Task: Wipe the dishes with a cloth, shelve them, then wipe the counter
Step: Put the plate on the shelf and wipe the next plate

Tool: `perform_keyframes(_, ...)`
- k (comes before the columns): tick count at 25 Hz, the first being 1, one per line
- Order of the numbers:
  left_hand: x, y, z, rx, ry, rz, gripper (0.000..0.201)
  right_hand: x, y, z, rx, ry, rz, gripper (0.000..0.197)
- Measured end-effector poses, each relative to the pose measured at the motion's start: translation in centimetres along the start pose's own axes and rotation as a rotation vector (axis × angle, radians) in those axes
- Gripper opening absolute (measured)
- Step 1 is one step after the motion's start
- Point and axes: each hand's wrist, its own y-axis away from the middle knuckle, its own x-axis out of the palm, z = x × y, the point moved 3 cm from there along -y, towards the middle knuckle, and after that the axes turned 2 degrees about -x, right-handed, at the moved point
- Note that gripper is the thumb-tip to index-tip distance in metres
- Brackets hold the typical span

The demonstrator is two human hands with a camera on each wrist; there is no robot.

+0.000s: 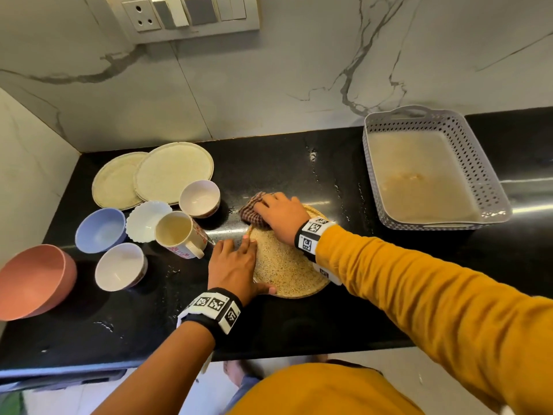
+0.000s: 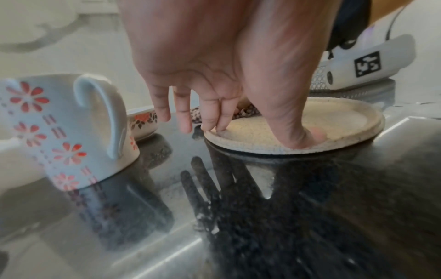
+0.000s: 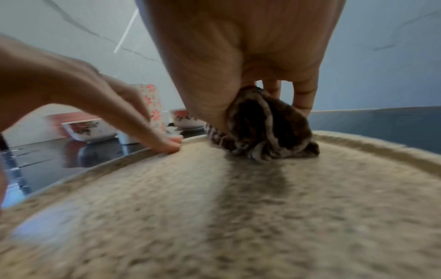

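A speckled beige plate (image 1: pixel 287 268) lies flat on the black counter (image 1: pixel 299 169), near its front edge. My left hand (image 1: pixel 239 262) steadies it: straight fingertips touch the left rim and the thumb presses the near rim, as the left wrist view shows on the plate (image 2: pixel 334 120) under the hand (image 2: pixel 238 105). My right hand (image 1: pixel 281 214) grips a bunched brown checked cloth (image 1: pixel 251 209) and presses it on the plate's far edge. In the right wrist view the cloth (image 3: pixel 269 136) sits under my right hand (image 3: pixel 262 83) on the plate (image 3: pixel 238 217), with the left hand (image 3: pixel 143 122) beside it.
To the left stand two beige plates (image 1: pixel 173 172), a floral mug (image 1: pixel 179 233), a white scalloped saucer (image 1: pixel 146 217), two white bowls (image 1: pixel 200 198), a blue bowl (image 1: pixel 100 230) and a pink bowl (image 1: pixel 33 283). A grey perforated basket (image 1: pixel 490 187) sits at the right. Water drops dot the counter.
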Motion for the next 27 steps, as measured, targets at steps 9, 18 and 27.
perform_keyframes(9, -0.3, -0.1, -0.1, 0.008, -0.006, 0.057, 0.125, 0.6, 6.8, -7.4, 0.42, -0.119, -0.024, 0.064)
perform_keyframes(18, 0.0, -0.2, -0.2, 0.049, 0.073, 0.03, 0.124, 3.4, 13.7, -2.9, 0.6, -0.085, 0.054, 0.044)
perform_keyframes(27, -0.2, 0.0, -0.5, 0.026, 0.128, 0.028, 0.12, 0.2, 6.5, -6.1, 0.491, -0.094, -0.097, 0.066)
